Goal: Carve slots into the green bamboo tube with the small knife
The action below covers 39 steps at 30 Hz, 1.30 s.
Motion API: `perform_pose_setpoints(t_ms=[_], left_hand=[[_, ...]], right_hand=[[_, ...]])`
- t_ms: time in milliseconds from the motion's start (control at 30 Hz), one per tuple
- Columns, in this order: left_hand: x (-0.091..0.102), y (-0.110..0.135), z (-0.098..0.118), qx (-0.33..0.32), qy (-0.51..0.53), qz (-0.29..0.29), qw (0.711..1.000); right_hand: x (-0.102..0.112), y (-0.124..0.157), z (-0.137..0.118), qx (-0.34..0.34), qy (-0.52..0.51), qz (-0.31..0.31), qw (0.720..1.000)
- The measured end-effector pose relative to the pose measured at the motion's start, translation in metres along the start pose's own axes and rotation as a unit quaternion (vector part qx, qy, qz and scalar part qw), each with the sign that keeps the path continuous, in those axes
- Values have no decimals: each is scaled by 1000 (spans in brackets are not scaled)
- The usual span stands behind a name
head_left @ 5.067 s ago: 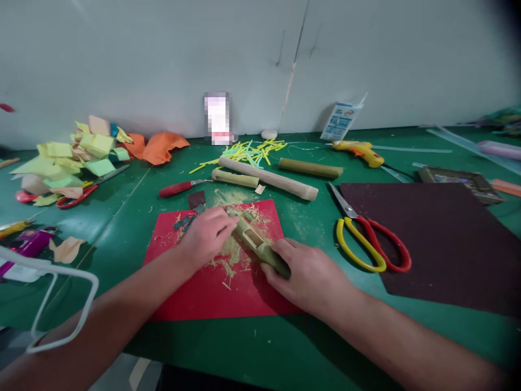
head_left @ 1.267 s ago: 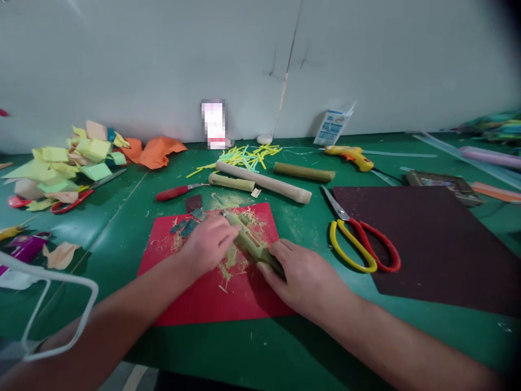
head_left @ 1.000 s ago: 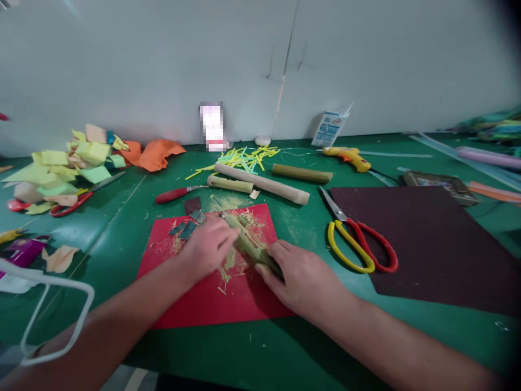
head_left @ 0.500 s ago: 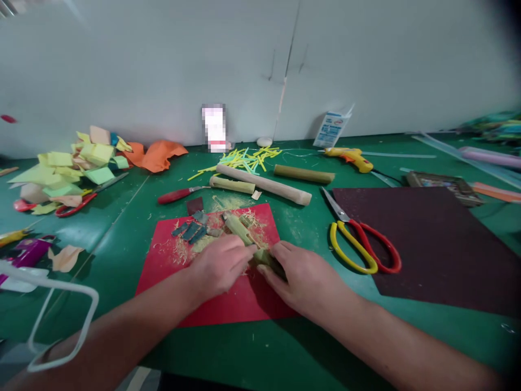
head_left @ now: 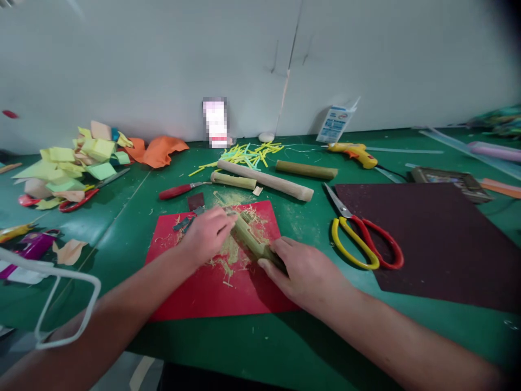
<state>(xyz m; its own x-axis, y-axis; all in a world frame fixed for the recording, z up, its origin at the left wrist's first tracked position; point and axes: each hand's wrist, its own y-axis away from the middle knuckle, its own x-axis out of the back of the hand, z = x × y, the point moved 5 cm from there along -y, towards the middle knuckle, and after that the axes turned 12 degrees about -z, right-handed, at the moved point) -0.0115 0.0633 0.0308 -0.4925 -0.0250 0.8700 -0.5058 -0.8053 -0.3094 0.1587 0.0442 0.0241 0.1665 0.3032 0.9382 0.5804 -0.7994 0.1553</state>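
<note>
A short green bamboo piece (head_left: 251,239) lies slanted on a red sheet (head_left: 211,293) strewn with pale shavings. My right hand (head_left: 303,271) is closed round its near end and pins it down. My left hand (head_left: 207,233) is closed on a small tool I cannot make out, pressed against the bamboo's far end. A few grey-blue scraps (head_left: 183,221) lie beside my left hand.
Behind the sheet lie a red-handled knife (head_left: 179,189), three more bamboo sticks (head_left: 268,179), and yellow strips (head_left: 244,155). Yellow-and-red scissors (head_left: 362,239) and a dark sheet (head_left: 439,239) sit right. A glue gun (head_left: 354,152), a paper pile (head_left: 73,163) with red scissors, and orange cloth (head_left: 160,149).
My left hand slid down along the bamboo toward my right hand, then back up to its far end. My right hand kept its hold.
</note>
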Motion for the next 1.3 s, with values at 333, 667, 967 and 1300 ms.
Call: perform_pose_setpoints(t_ms=[333,667,967,1300], left_hand=[[3,-6,-1,-14,-30,-18,999],[1,1,2,-11,-11,-6,1000],[4,-2,-5,-12,-8,2,1000],[1,-3,1,-16,-1,-12,1000]], right_hand=[[-2,0,2,4,-27,-9,1000],[-5,1,3,1,-50,9,999],[-4,1,4,-30,-39,30,998],[-1,1,2,-10,19,21,1000]])
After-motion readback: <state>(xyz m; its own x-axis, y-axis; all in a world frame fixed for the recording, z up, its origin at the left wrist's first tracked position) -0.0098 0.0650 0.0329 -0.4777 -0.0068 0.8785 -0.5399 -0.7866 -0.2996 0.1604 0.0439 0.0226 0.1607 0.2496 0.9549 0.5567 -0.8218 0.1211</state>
